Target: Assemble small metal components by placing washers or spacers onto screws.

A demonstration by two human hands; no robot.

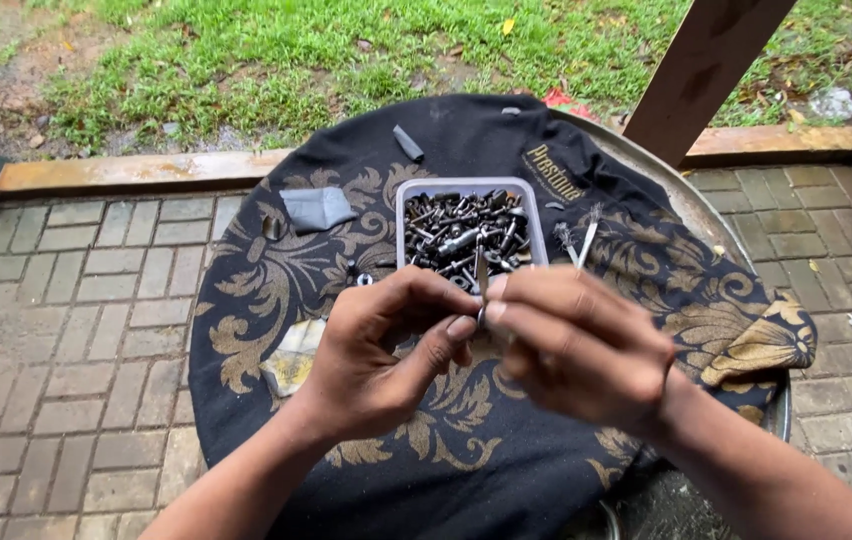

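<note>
— How are the hands set?

— Both meet over the black patterned cloth [276,280]. The left hand [376,355] curls palm-up, and the right hand [571,345] comes in from the side; their fingertips pinch one slim metal bolt [482,285], held upright.

— And the rest?

— A grey tray of screws [469,232] sits just behind the fingers.

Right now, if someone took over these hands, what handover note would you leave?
Left hand: fingertips pinching at a small metal bolt, shared with the right.
Right hand: fingers closed on the same bolt, held upright over the black cloth.
Tray of bolts and screws sits just beyond the hands; two loose screws lie to its right.
Done: one bolt out and in hand.
Left: the tray remains full.
</note>
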